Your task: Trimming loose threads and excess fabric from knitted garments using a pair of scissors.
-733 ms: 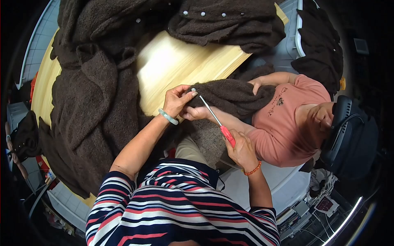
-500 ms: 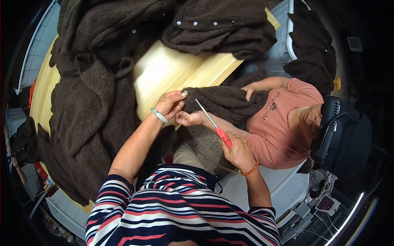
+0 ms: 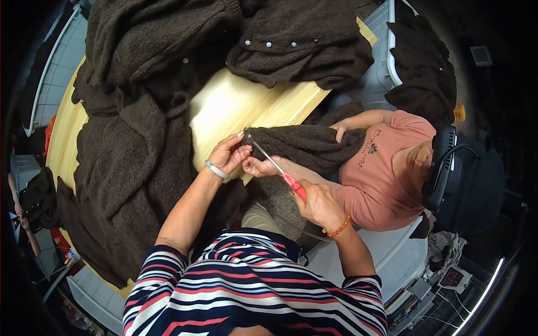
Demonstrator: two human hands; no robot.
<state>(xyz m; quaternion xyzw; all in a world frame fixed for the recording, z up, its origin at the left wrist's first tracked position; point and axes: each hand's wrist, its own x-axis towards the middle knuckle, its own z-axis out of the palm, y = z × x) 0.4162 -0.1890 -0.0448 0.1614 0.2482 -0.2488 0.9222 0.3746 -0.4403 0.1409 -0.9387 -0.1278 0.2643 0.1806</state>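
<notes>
My right hand (image 3: 320, 204) is closed round the red handle of a screwdriver (image 3: 293, 185), whose thin metal shaft points up and left. Its tip lies against the end of a dark brown knitted garment (image 3: 305, 144). With thumb and fingertips, my left hand (image 3: 227, 154) pinches that same end; whether a small button is between the fingers cannot be made out. A co-worker's hand (image 3: 261, 166) is just below this end, fingers curled. The co-worker's other hand (image 3: 343, 129) rests on the garment farther right, near the pink shirt.
More brown knitted garments (image 3: 134, 162) are heaped on the pale wooden table (image 3: 269, 106), some with shiny buttons (image 3: 269, 44). The co-worker in a pink shirt (image 3: 386, 162) sits close on my right. Grey-white bins (image 3: 392, 56) stand beyond the table, with garments hanging over one.
My right hand and the screwdriver have moved left, bringing the tip onto the garment's end. My left hand has shifted slightly left and down, its fingers still at the garment's end.
</notes>
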